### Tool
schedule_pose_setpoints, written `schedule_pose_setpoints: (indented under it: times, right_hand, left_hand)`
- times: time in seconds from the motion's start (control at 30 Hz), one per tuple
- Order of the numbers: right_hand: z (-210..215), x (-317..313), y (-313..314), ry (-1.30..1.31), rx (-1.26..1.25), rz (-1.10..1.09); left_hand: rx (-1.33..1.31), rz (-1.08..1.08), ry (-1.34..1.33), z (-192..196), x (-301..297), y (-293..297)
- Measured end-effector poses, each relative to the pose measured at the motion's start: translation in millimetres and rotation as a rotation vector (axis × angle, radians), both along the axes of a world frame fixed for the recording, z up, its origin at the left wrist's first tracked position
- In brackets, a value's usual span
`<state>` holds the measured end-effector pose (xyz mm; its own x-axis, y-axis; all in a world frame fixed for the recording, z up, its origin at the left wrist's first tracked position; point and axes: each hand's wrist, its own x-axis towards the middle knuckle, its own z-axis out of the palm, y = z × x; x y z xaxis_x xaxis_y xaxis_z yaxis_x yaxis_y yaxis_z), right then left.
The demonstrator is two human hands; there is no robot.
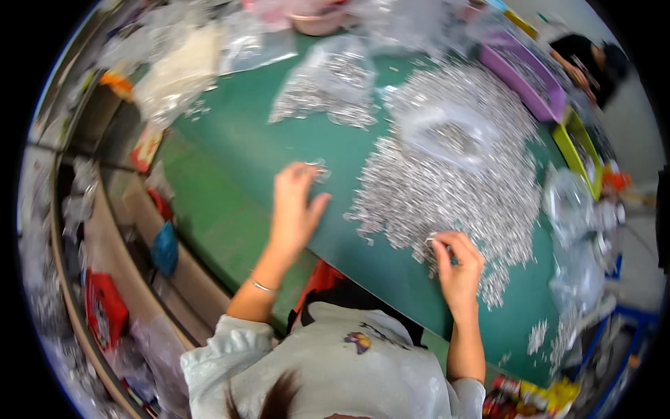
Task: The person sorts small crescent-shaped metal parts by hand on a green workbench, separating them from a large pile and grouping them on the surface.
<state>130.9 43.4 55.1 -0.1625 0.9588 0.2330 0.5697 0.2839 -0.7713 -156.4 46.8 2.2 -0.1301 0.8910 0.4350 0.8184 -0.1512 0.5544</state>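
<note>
A broad heap of small silver metal pieces [419, 188] covers the right half of the green tabletop [244, 140]. My right hand [460, 272] is at the heap's near edge, its thumb and fingers curled in a pinch around a small silver piece too blurred to make out in detail. Farther left, my left hand [293, 206] has its thumb spread from its fingers. Its fingertips touch or nearly touch a little cluster of silver pieces [319, 170] lying apart from the heap. A clear plastic bag [426, 129] with some pieces inside rests on the heap.
Another clear bag [328, 80] spills silver pieces at the back. A purple bin [516, 66] and a lime-green bin [576, 150] line the right side. Cardboard boxes [174, 237] stand left of the table. A person in black [593, 66] is at the far right.
</note>
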Motion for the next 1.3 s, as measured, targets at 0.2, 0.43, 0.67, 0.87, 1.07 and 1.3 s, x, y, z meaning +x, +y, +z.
schedule_pose_setpoints:
  times: [0.2,0.43,0.67,0.87,1.07,1.3]
  right_hand:
    - [-13,151,-57,-0.293,0.104,-0.69]
    - [-53,291,-153,-0.78,0.118,-1.201]
    - [-56,255,-124,-0.546,0.181,-1.145]
    - [-24,143,-62,-0.326,0.02,-0.36]
    - [-40,123,-38,-0.247,0.085,-0.347]
    - [-42,108,-70,-0.417,0.034,-0.112]
  left_hand:
    - [-0.188,-0.254,0.179,-33,-24,40]
    - [-0.022,-0.363,0.232,-50,-29,96]
    - [0.077,-0.264,0.202,-66,-20,142]
    - [0.217,-0.144,-0.237,-24,53,106]
    - [-0.091,-0.548,0.285,23,140,32]
    - [-0.143,-0.506,0.396,-2,138,36]
